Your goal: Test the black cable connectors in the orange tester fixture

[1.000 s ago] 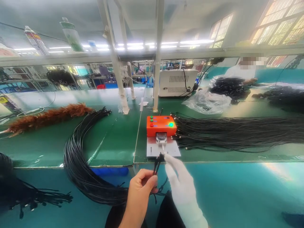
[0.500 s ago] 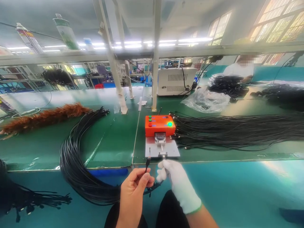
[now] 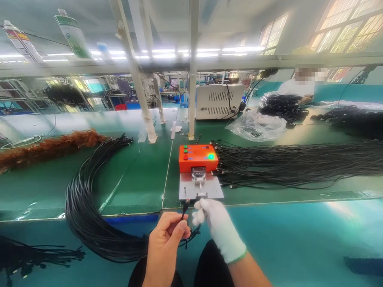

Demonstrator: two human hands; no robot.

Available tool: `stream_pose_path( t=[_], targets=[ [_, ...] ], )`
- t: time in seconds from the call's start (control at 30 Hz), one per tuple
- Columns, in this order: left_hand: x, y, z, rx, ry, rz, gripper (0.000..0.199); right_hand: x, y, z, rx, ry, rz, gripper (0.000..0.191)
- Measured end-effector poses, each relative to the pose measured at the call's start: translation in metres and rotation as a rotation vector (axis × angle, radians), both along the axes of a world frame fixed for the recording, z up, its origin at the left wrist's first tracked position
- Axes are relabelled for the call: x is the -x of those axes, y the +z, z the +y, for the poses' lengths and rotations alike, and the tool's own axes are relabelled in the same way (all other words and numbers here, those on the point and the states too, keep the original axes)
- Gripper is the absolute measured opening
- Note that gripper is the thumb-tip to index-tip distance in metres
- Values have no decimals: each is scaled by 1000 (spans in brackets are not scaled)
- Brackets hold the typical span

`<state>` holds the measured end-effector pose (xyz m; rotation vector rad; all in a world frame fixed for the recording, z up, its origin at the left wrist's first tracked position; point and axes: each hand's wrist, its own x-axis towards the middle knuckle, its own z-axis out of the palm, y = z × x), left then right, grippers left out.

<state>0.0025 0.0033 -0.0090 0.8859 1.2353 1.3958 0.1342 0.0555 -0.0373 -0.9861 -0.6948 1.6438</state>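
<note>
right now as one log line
left hand holds black cable | gloved right hand near metal plate | orange box green light lit

Teal floor (image 3: 293,239) | green bench (image 3: 137,187) | pale posts (image 3: 193,91) | barred windows (image 3: 350,30) upper right | lit ceiling strip lights (image 3: 163,56)

Box (image 3: 197,165) was orange with two green buttons (image 3: 185,151), one red button (image 3: 186,158) and a glowing green lamp (image 3: 211,156); plate (image 3: 187,193) was silver-grey, cables (image 3: 78,207) black, glove (image 3: 223,227) white with green hem (image 3: 239,257), desk (image 3: 134,195) green, feathery bundle (image 3: 66,144) rust-brown, and casing (image 3: 220,102) off-white with rows of dark slots (image 3: 221,97).
</note>
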Motion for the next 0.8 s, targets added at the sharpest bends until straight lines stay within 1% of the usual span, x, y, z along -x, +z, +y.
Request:
stream_pose_path(
  t=[0.1,0.2,0.33,0.4,0.47,0.5,0.53,0.57,0.63,0.67,0.7,0.73,0.8],
  targets=[
    [0,1,1,10,-31,33,16,1,-3,1,5,-11,4,26],
    [2,-1,1,43,-38,131,18,1,-10,7,19,-14,-13,30],
    [5,-4,2,38,-25,244,18,2,-20,12,31,14,-35,36],
    [5,-5,2,32,-43,227,17,2,-23,6,25,52,-31,37],
    [4,-6,3,34,-58,172,16,1,-23,-8,8,99,-45,37],
    [4,-7,3,35,-58,142,16,1,-22,-16,-2,106,-102,36],
    [3,-7,3,35,-55,120,15,1,-19,-25,-10,76,-203,35],
    [2,-8,3,34,-55,108,15,0,-14,-33,-23,7,-339,34],
    [-1,-9,2,34,-65,113,16,1,-1,-46,-90,-195,-616,33],
    [-3,-9,2,36,-70,122,17,2,7,-50,-137,-269,-695,35],
    [-5,-10,1,39,-73,132,19,4,15,-52,-181,-291,-710,38],
    [-8,-11,1,44,-77,140,22,6,22,-52,-211,-253,-673,38],
    [-12,-13,-1,54,-91,154,26,11,33,-50,-206,-113,-539,31]
  ],
)
